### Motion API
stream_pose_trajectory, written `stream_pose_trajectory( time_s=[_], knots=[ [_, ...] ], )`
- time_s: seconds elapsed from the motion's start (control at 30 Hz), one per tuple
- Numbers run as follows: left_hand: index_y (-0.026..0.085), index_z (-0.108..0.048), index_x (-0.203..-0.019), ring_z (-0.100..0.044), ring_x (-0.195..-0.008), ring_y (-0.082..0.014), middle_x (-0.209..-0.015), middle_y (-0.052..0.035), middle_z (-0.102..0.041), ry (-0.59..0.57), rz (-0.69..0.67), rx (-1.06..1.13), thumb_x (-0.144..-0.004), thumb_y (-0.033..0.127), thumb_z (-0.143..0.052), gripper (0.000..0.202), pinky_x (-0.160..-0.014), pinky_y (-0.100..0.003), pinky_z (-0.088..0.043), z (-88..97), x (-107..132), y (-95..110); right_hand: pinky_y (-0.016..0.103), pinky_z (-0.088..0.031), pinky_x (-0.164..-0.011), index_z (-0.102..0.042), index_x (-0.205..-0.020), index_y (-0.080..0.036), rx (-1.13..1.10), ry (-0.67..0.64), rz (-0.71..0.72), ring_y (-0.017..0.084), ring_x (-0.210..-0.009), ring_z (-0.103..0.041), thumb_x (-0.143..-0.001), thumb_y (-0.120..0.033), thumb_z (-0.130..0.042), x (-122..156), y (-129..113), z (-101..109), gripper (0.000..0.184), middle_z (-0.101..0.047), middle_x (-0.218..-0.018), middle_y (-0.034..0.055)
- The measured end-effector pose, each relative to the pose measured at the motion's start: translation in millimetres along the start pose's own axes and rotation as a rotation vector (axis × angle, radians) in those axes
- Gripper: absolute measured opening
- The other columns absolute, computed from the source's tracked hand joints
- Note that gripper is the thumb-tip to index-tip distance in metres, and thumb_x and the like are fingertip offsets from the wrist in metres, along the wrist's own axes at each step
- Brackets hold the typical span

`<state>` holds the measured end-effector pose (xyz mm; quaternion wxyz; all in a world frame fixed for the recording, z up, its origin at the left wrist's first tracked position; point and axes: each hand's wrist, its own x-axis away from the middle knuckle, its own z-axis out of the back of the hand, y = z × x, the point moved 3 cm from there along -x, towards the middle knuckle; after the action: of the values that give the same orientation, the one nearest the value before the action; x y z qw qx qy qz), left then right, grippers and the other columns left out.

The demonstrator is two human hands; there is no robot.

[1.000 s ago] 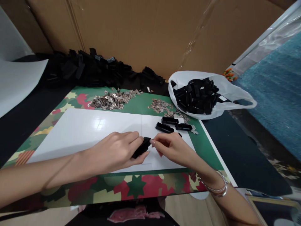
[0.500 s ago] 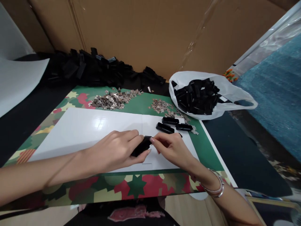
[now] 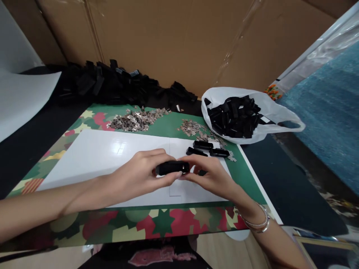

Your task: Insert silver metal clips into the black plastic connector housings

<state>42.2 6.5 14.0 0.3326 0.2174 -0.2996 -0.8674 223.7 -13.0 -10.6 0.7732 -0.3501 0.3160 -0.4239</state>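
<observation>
Head view: your left hand [image 3: 144, 168] and right hand [image 3: 214, 173] both pinch one black casing [image 3: 168, 167], apparently working its right end. Next likely calls for steady pressure.

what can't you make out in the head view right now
All in the head view:
Far side of the held black piece: turned from the camera.
Dark thing in the gap of the right hand: mostly hidden by that hand.
Single shapes in the left metal pile: too small and overlapping.
Pieces deep in the white bag: hidden by the black pieces on top.
Left forearm: cut off by the left edge.
</observation>
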Motion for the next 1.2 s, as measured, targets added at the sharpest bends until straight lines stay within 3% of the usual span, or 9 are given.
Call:
stream_pose_trajectory(
  time_s=[0.07,0.17,0.27,0.33,0.53,1.2],
  knots=[
    [0.020,-0.064,-0.099,-0.058,-0.071,-0.0129,-0.082,-0.0004,-0.064,-0.099,0.167,0.103,-0.082,0.038,-0.055,0.027,-0.057,-0.019,-0.043,1.4,-4,-3,0.018,-0.046,-0.053,-0.063,-0.094,-0.014,0.084,0.058,0.102,0.007,-0.059,-0.054,-0.079,-0.023,-0.065,0,-6,-4,0.018,-0.065,-0.080,0.0033],
    [0.022,-0.061,-0.105,-0.060,-0.075,-0.0156,-0.085,0.0000,-0.066,-0.324,0.375,0.275,-0.080,0.045,-0.055,0.034,-0.063,-0.023,-0.045,0.7,-9,-8,0.018,-0.043,-0.049,-0.063,-0.090,-0.012,0.147,0.086,0.171,0.007,-0.053,-0.050,-0.077,-0.022,-0.066,1,-10,-9,0.017,-0.061,-0.070,0.0017],
    [0.020,-0.063,-0.100,-0.062,-0.076,-0.0162,-0.083,-0.0010,-0.066,-0.505,0.418,0.452,-0.079,0.047,-0.055,0.035,-0.066,-0.023,-0.046,-3.2,-11,-10,0.019,-0.041,-0.049,-0.062,-0.089,-0.013,0.178,0.076,0.208,0.006,-0.050,-0.046,-0.078,-0.022,-0.064,3,-13,-13,0.015,-0.055,-0.062,-0.0017],
    [0.018,-0.065,-0.095,-0.060,-0.069,-0.0143,-0.081,-0.0015,-0.066,-0.548,0.403,0.525,-0.078,0.047,-0.057,0.035,-0.063,-0.023,-0.046,-6.7,-11,-12,0.019,-0.040,-0.048,-0.061,-0.087,-0.014,0.173,0.078,0.216,0.006,-0.048,-0.045,-0.077,-0.023,-0.063,3,-14,-16,0.013,-0.055,-0.060,-0.0026],
    [0.017,-0.067,-0.089,-0.046,-0.049,-0.0076,-0.067,0.0012,-0.061,-0.506,0.436,0.605,-0.076,0.049,-0.059,0.035,-0.049,-0.019,-0.039,-14.3,-10,-16,0.018,-0.039,-0.047,-0.061,-0.084,-0.015,0.142,0.094,0.197,0.006,-0.047,-0.044,-0.075,-0.023,-0.065,2,-16,-19,0.013,-0.056,-0.061,-0.0022],
    [0.016,-0.066,-0.086,-0.036,-0.046,-0.0062,-0.058,0.0036,-0.054,-0.429,0.507,0.668,-0.072,0.039,-0.063,0.027,-0.042,-0.018,-0.028,-19.2,-10,-16,0.020,-0.042,-0.050,-0.060,-0.092,-0.013,0.095,0.130,0.257,0.007,-0.050,-0.046,-0.078,-0.021,-0.062,6,-18,-18,0.017,-0.058,-0.065,0.0005]
  ],
)
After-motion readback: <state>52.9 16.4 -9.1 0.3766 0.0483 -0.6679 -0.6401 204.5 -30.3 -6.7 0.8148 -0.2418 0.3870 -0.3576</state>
